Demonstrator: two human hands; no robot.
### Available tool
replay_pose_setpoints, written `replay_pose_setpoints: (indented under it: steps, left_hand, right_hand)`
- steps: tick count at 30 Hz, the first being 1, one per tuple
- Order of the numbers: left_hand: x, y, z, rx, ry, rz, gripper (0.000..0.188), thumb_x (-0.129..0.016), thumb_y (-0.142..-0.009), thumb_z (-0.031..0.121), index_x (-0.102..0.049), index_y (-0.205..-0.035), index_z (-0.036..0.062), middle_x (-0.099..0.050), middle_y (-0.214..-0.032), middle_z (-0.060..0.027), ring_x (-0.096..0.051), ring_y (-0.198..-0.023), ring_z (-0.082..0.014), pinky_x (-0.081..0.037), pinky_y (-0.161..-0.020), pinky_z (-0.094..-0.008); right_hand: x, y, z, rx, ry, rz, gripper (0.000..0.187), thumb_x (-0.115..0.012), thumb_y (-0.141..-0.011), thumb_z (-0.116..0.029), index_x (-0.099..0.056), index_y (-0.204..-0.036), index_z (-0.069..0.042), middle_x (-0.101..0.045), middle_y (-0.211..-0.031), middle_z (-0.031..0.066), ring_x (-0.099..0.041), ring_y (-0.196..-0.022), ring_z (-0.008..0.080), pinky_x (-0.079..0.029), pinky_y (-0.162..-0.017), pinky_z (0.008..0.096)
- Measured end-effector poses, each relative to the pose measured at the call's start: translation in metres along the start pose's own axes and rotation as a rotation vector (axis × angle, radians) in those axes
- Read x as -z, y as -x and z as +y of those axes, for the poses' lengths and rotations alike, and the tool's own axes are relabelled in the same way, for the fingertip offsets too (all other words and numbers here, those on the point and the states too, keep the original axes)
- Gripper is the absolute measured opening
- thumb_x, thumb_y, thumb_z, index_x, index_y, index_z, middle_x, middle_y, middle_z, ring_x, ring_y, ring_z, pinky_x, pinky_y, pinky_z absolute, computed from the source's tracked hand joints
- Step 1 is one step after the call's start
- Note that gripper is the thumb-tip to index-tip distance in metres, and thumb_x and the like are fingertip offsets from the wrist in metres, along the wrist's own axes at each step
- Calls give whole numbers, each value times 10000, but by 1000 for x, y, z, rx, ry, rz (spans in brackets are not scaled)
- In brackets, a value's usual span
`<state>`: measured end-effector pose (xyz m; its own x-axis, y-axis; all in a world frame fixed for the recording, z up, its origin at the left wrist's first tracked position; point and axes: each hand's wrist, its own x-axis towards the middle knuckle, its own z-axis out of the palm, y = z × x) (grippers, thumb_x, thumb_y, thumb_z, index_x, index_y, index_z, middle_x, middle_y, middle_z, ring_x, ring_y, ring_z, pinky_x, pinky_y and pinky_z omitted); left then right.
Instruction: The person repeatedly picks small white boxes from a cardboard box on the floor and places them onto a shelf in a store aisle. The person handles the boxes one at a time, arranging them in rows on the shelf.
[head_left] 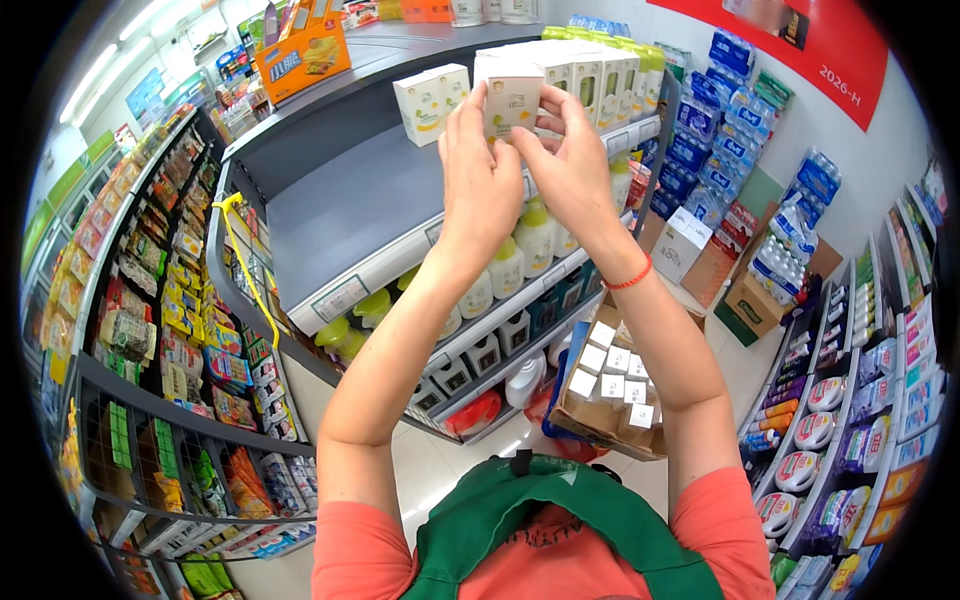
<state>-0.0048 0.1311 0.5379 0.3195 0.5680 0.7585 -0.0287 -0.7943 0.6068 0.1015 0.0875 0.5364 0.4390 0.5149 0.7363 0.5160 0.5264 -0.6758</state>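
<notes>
Both my hands are raised over the top shelf, one on each side of a small white carton box with a printed front. My left hand has its fingers along the box's left edge. From the right, my right hand grips it, thumb at the lower front and fingers at the side. The box stands upright before a row of similar white boxes. Just left of my hands are more white boxes, set slightly apart from that row. What the box rests on is hidden by my hands.
Below the top shelf stand several white bottles with green caps. An opened cardboard box of small white boxes sits low at the right. A yellow cord hangs from the shelf's left end. Snack racks line the left.
</notes>
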Motion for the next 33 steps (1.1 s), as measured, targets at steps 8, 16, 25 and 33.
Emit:
replay_pose_setpoints:
  steps: [8, 16, 25, 33]
  left_hand:
    - [-35, 45, 32, -9, 113, -135, 583, -432, -870, -40, -348, -1448, -37, -427, -1377, -254, -425, -1262, -399, -343, -1081, -472]
    - [-85, 122, 39, 120, 251, -342, 605, -450, -857, -73, -348, -1452, -22, -408, -1410, -230, -402, -1310, -386, -323, -1116, -454]
    - [-126, 222, 21, 301, 334, -580, 574, -437, -865, -67, -345, -1430, -28, -428, -1375, -236, -444, -1292, -386, -364, -1098, -430]
    - [-142, 303, -4, 495, 241, -711, 597, -447, -865, -36, -353, -1455, -22, -478, -1339, -240, -505, -1250, -387, -402, -1066, -416]
  right_hand:
    - [73, 49, -26, -79, 139, 18, 475, -674, -879, -109, -501, -1293, 47, -624, -1241, 194, -644, -1065, 261, -542, -865, 365]
    - [147, 126, -12, -334, 125, 24, 507, -676, -886, -77, -467, -1333, 42, -617, -1253, 196, -651, -1068, 240, -550, -884, 356]
    - [196, 233, 9, -639, 198, 38, 537, -655, -904, -44, -440, -1394, -2, -587, -1294, 188, -640, -1101, 263, -554, -899, 359]
    - [206, 323, 39, -855, 188, 34, 529, -645, -912, -35, -424, -1389, 18, -578, -1284, 193, -639, -1090, 256, -559, -868, 344]
